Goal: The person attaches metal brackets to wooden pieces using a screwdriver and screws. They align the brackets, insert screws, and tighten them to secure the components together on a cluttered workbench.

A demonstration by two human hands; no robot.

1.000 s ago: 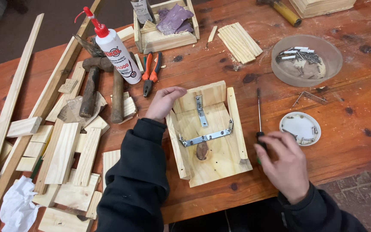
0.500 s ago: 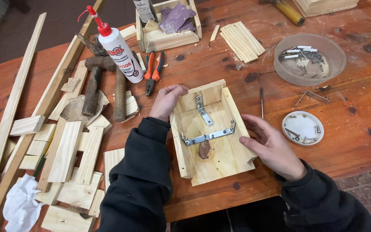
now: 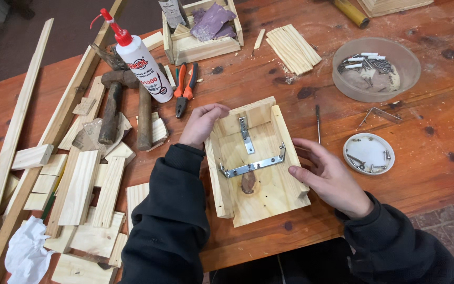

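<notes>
An open wooden box, three-walled and unfinished, is seen lying flat on the reddish wooden surface, near its front edge and between the two hands. Metal brackets are fixed inside: a straight strip up the back wall, a bent strap across the floor.

The left hand is laid on the box's upper left corner, fingers curled loosely over the rim, touching the wood rather than clenched around it. The right hand is pressed flat against the outside of the right wall, fingers extended and released, nothing grasped. Both forearms are covered by dark sleeves.

Just right of the box, a thin screwdriver is noted lying on the surface, apart from the right hand. Further right, a small white lid holding a few screws; behind it, a clear round bowl of nails and plugs.

Left of the box: red-handled pliers, a white glue bottle with red nozzle, two hammers, and a scatter of wooden offcuts. Behind the box, a small wooden crate and a bundle of thin slats. Crumpled white paper is seen at lower left.
</notes>
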